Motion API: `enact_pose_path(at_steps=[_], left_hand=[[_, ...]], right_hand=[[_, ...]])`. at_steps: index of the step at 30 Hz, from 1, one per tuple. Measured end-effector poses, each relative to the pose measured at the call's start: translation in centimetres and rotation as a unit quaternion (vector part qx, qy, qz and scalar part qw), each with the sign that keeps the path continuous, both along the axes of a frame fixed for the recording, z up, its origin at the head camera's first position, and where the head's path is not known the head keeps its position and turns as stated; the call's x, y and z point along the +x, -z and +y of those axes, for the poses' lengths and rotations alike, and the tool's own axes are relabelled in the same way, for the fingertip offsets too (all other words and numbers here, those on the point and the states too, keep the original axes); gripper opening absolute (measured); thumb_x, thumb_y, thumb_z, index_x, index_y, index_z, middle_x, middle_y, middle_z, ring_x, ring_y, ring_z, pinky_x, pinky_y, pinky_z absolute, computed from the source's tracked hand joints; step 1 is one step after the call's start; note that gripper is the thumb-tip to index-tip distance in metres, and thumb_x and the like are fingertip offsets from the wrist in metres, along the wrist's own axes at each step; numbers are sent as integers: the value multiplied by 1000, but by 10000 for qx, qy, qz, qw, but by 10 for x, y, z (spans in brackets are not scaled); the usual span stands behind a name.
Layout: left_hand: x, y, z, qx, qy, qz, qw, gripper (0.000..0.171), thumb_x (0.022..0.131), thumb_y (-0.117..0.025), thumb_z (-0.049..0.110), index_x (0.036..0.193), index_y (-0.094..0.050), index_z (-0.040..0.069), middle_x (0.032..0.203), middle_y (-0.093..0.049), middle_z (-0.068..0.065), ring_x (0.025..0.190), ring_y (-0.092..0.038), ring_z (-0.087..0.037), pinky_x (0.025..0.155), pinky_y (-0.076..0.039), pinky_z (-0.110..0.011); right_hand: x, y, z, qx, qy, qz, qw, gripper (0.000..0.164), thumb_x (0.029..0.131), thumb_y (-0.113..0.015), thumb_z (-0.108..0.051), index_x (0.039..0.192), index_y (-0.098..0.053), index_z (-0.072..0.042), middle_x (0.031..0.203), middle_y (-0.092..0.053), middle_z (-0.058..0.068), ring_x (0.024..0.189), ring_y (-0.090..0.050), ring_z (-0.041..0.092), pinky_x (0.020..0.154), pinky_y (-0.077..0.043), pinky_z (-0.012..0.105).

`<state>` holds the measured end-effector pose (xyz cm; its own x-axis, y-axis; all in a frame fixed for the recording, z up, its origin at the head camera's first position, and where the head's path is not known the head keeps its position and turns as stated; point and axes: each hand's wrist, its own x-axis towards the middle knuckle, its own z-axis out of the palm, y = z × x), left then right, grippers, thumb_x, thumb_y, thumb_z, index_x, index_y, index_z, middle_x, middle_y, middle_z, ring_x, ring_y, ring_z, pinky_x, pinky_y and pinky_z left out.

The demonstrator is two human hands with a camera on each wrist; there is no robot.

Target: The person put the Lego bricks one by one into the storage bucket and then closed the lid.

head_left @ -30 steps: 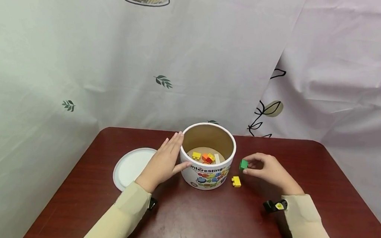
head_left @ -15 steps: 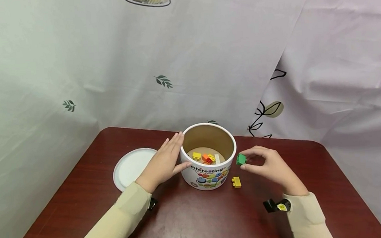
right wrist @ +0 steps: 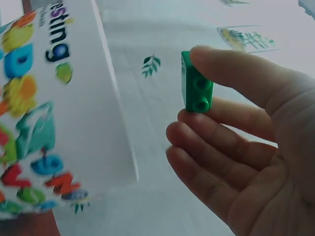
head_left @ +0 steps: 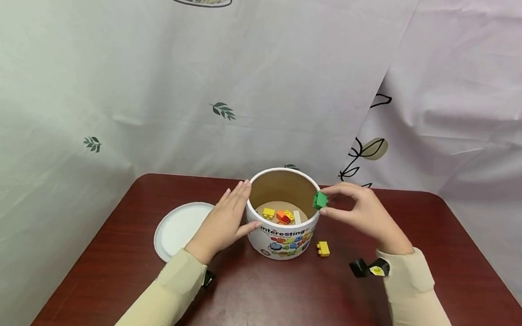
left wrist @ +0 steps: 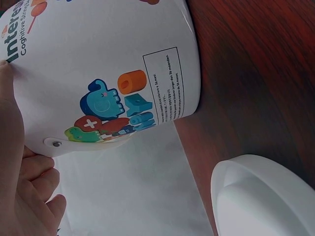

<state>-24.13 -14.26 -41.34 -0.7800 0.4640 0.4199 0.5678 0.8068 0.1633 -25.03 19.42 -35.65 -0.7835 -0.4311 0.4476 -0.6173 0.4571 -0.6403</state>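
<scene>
Between thumb and fingertips, my right hand (head_left: 361, 211) pinches a green toy brick (head_left: 320, 200) beside the right rim of a round white bucket (head_left: 258, 240). The brick's studs show in the right wrist view, where the hand (right wrist: 256, 162) is clear of the bucket wall (right wrist: 93, 128). My left hand (head_left: 224, 222) rests against the bucket's left side with its fingers straight. Inside the bucket lie a yellow brick (head_left: 268, 213), some orange, red and yellow pieces (head_left: 285, 216) and a white piece (head_left: 297, 217). Another yellow brick (head_left: 323, 248) lies on the table near the bucket's front right.
A round white lid (head_left: 181, 228) lies on the dark red table (head_left: 272, 305), left of the bucket and partly behind the left hand. A pale printed cloth (head_left: 167, 88) hangs behind the table's far edge.
My right hand has lifted the green brick and carried it leftward, up to the height of the bucket's rim. The left hand and the bucket have stayed in place.
</scene>
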Motion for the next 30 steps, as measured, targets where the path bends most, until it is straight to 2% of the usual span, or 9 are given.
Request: enact_pose_path(at_steps=[7, 13, 17, 24, 30], left_hand=[[-1, 0, 1, -59, 25, 77, 10000, 91, 95, -68, 49, 154, -31, -9, 160, -33, -25, 149, -31, -35, 122, -25, -52], [-1, -1, 0, -98, -29, 49, 9999, 91, 95, -68, 49, 154, -31, -9, 160, -32, -24, 150, -30, -35, 123, -23, -51], [-1, 0, 0, -122, -45, 49, 9999, 91, 94, -68, 50, 154, -31, -9, 160, -32, -23, 150, -29, -33, 122, -24, -52], [0, 0, 0, -99, -29, 43, 9999, 92, 94, -68, 50, 155, -31, -8, 161, -32, -23, 151, -29, -33, 122, -25, -52], [0, -1, 0, -89, -25, 11, 10000, 92, 95, -68, 50, 155, -30, -8, 161, -32, -23, 151, -29, -33, 122, -25, -52]], right_hand=[[-6, -10, -21, -113, -13, 58, 9999, 31, 82, -86, -13, 112, -76, -11, 99, -71, 0, 89, -67, 22, 78, -59, 33], [-21, -14, -40, -216, -113, -347, 9991, 31, 85, -84, -14, 113, -75, -6, 100, -73, 5, 88, -68, 18, 78, -59, 31], [-34, -9, -51, -182, -158, -576, 9980, 29, 86, -82, -15, 112, -74, -3, 100, -74, 8, 89, -70, 20, 82, -59, 34], [-48, -3, -68, 495, 59, -548, 9972, 30, 88, -80, -17, 113, -73, -1, 95, -74, 9, 85, -71, 21, 81, -60, 39], [-57, 1, -82, 1334, 141, -402, 9901, 32, 89, -77, -15, 115, -71, 4, 101, -72, 14, 88, -72, 24, 81, -60, 40]])
